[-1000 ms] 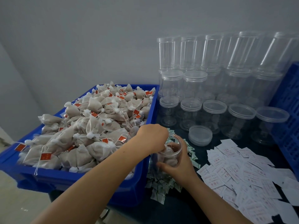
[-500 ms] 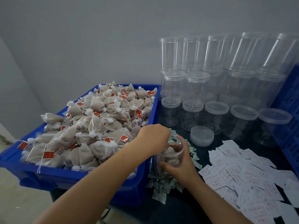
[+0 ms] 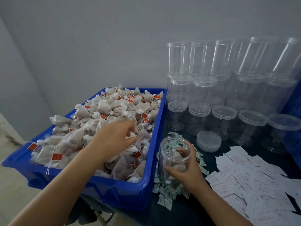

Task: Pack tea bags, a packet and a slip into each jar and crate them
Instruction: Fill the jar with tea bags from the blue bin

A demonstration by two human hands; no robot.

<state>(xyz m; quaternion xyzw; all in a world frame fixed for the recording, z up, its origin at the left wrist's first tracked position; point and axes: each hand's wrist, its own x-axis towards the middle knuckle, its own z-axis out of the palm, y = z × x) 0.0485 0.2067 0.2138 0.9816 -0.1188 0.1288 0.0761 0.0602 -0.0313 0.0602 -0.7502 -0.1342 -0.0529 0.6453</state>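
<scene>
Right hand [image 3: 184, 170] wraps the open jar [image 3: 174, 159] low on its side, thumb across the front wall, fingers round the back. I take this as a steadying hold: it keeps the mouth upright and facing the bin so bags can drop in. A few tea bags already sit in the jar's bottom; it looks far from full.

Left hand [image 3: 117, 136], just across the bin wall from that hold, has fingers curled down into the heap of tea bags [image 3: 105, 121], apparently pinching one by its white knotted top. Motion blur at the fingertips; I cannot be certain of the pinch.

Blue bin [image 3: 156, 160] stands touching-close on the jar's left, which I judge keeps the reach short. Small green-printed packets [image 3: 166, 193] lie scattered under and around the jar. White slips [image 3: 244, 176] spread on its right. The loose lid [image 3: 208, 141] waits just beyond the jar, and lidded empty jars [image 3: 224, 115] are stacked behind that.

Packet, slip, lid: not yet done for this jar.
</scene>
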